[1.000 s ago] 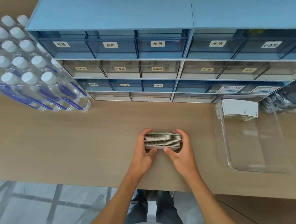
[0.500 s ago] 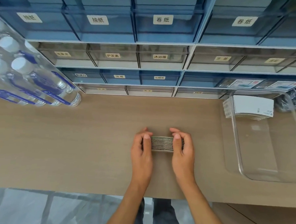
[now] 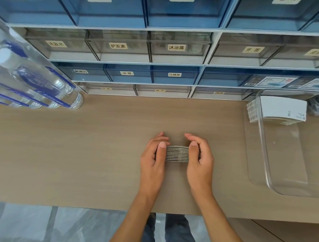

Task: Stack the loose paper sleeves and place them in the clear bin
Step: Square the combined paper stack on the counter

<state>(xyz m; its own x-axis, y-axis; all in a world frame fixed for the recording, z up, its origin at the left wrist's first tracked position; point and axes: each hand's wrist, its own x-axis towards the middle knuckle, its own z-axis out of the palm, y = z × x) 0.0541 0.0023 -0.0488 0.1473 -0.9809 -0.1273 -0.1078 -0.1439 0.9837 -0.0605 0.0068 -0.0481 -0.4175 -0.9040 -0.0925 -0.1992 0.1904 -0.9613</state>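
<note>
A squared-up stack of paper sleeves (image 3: 177, 153), seen edge-on as thin striped layers, sits at the middle of the wooden table (image 3: 79, 153). My left hand (image 3: 154, 157) grips its left end, thumb across the near edge. My right hand (image 3: 201, 160) grips its right end the same way. The clear bin (image 3: 264, 145) stands to the right, apart from my hands. A white stack of sleeves (image 3: 281, 110) lies at the bin's far end.
Shrink-wrapped water bottles (image 3: 27, 80) lie at the far left of the table. Blue and clear labelled drawers (image 3: 177, 47) fill the back wall. A dark plastic bag (image 3: 318, 107) sits behind the bin. The table's near edge runs just below my wrists.
My hands shifted from cupping the stack's near side to clamping its two ends, thumbs over the near edge. The camera has moved closer and lower; the stack stays in the same spot.
</note>
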